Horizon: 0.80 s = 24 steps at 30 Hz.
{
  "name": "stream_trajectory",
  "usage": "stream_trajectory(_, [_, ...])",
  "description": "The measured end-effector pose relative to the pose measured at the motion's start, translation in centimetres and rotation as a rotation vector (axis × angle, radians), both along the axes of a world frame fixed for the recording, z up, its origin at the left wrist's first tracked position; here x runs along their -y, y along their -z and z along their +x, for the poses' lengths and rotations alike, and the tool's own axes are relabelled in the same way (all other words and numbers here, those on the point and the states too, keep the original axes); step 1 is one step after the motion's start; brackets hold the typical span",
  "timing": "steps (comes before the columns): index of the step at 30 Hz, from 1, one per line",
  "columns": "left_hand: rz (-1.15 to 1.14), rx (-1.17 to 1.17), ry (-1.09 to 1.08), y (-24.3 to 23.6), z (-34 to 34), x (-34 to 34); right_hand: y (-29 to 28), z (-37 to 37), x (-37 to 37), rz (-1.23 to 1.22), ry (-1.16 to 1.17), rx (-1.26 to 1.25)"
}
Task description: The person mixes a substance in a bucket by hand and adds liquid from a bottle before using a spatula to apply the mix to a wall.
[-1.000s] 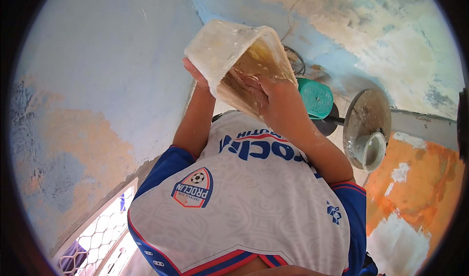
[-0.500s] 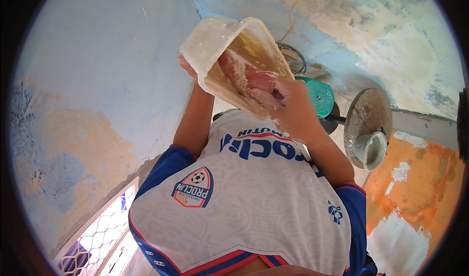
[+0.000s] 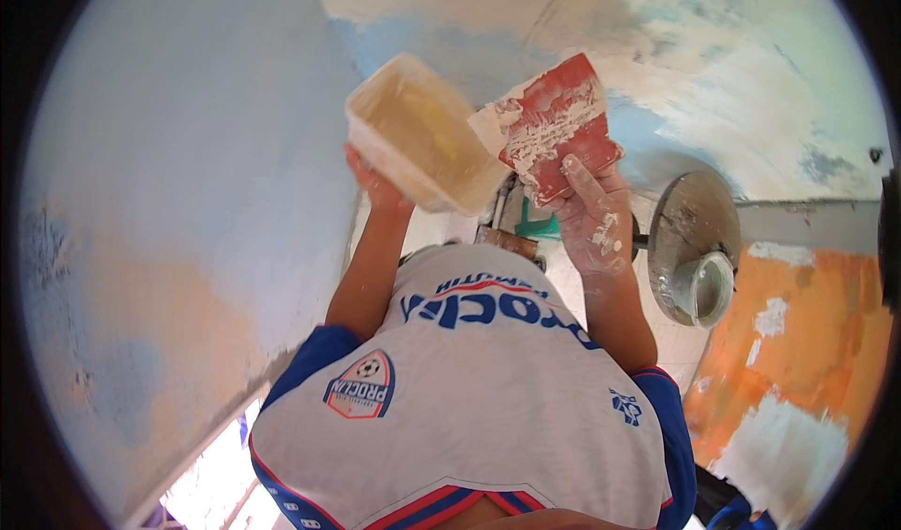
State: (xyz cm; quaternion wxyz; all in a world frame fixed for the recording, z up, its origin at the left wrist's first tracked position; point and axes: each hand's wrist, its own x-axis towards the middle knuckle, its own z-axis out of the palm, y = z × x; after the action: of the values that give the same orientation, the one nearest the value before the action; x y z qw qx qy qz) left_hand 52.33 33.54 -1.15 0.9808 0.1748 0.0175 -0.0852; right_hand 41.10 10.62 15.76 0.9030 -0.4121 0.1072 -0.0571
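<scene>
My left hand (image 3: 375,178) grips a whitish rectangular plastic tub (image 3: 418,136) from its left side and underneath; some fingers are hidden behind it. The tub is tilted so its inside shows, smeared with pale paste and a yellow patch. To its right, my right hand (image 3: 596,206) is closed on a red flat putty spreader (image 3: 558,122), thumb across its face. White paste coats the spreader's middle and left edge. My right fingers and wrist carry white smears too.
Patchy blue and white walls (image 3: 732,70) rise ahead, with a plain bluish wall (image 3: 206,107) at left. A round-topped stool (image 3: 694,239) holds a whitish bucket (image 3: 709,291) at right. Beyond it is an orange patched wall (image 3: 798,333). Something green (image 3: 537,220) lies below the hands.
My right hand has come out of the tub, bringing the red spreader with paste up beside it. The tub has turned so its inside shows more.
</scene>
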Motion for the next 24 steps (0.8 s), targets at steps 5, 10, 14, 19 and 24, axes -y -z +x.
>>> stream_trajectory(5, [-0.090,0.064,0.172,2.0,-0.2,-0.1,1.3,-0.8,3.9,0.069,0.056,0.028])
stream_trajectory(10, [-0.014,-0.012,0.157,0.7,-1.5,-0.3,4.9,-1.7,6.2,0.186,0.157,0.036])
stream_trajectory(14, [-0.021,-0.101,0.166,0.9,-3.1,0.0,10.3,-3.4,6.9,0.231,0.255,0.102])
stream_trajectory(19, [-0.098,-0.063,0.218,1.6,-3.6,1.9,9.5,-2.5,8.5,0.172,0.409,-0.009])
stream_trajectory(24, [0.101,0.063,0.092,2.0,-3.4,2.8,10.0,0.1,12.0,0.097,0.456,0.014])
